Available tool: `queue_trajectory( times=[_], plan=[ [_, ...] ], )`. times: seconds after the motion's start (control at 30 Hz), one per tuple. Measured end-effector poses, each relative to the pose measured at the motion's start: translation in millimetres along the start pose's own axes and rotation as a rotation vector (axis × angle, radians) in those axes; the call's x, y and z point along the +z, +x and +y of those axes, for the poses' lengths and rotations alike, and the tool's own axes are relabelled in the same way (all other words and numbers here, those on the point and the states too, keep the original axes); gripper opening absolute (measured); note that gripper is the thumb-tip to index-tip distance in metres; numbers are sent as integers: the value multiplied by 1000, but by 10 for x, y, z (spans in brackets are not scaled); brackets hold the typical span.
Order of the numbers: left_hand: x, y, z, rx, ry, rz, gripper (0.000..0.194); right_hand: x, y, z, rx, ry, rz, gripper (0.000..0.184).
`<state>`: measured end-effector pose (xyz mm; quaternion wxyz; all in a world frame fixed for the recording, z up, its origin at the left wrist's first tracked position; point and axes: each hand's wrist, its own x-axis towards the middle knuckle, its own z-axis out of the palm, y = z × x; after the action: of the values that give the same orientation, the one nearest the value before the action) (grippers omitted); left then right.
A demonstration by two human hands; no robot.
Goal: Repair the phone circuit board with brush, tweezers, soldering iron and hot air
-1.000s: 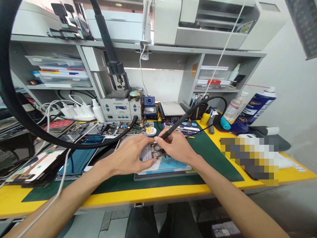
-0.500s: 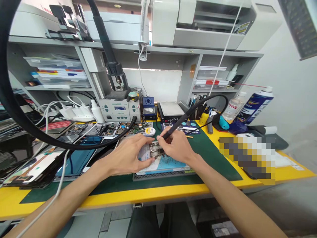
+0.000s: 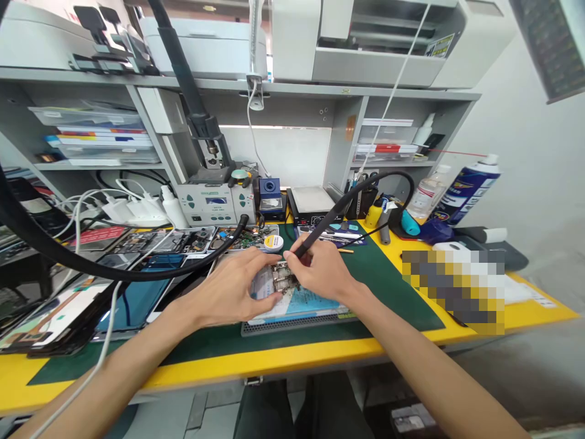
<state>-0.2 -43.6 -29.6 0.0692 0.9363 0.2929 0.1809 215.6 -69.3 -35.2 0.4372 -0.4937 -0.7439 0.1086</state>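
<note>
My right hand (image 3: 322, 268) grips a black pen-like soldering iron (image 3: 315, 235) with a cable, much as one grips a pencil. Its tip is hidden behind my fingers, over a small metal board holder (image 3: 284, 279) with a circuit board in it. My left hand (image 3: 233, 281) curves around the holder's left side, with thumb and forefinger at its near and far edges. Under the holder lies a blue-and-white printed pad (image 3: 315, 300), resting on a grey perforated base (image 3: 297, 325). Just beyond my left fingers sits a small round white-and-yellow tin (image 3: 273, 243).
A hot-air station (image 3: 214, 204) and a blue iron stand (image 3: 270, 195) stand at the back, beside a flat heating plate (image 3: 313, 200). Phone parts (image 3: 59, 305) are stacked at left. A thick black hose (image 3: 137, 273) arcs over them. Bottles and a spray can (image 3: 470, 186) stand right.
The whole view has shifted slightly, so the bench appears a little further left. The iron's handle and both hands keep nearly the same place over the board holder.
</note>
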Motion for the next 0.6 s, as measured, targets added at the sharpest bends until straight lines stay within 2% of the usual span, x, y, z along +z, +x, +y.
queue_trajectory(
  times=[0.37, 0.6],
  plan=[
    [34, -9, -38, 50, -1, 67, 51, 11, -14, 24, 7, 54, 39, 17],
    [33, -15, -28, 44, 3, 52, 51, 15, -8, 16, 3, 29, 7, 15]
  ],
)
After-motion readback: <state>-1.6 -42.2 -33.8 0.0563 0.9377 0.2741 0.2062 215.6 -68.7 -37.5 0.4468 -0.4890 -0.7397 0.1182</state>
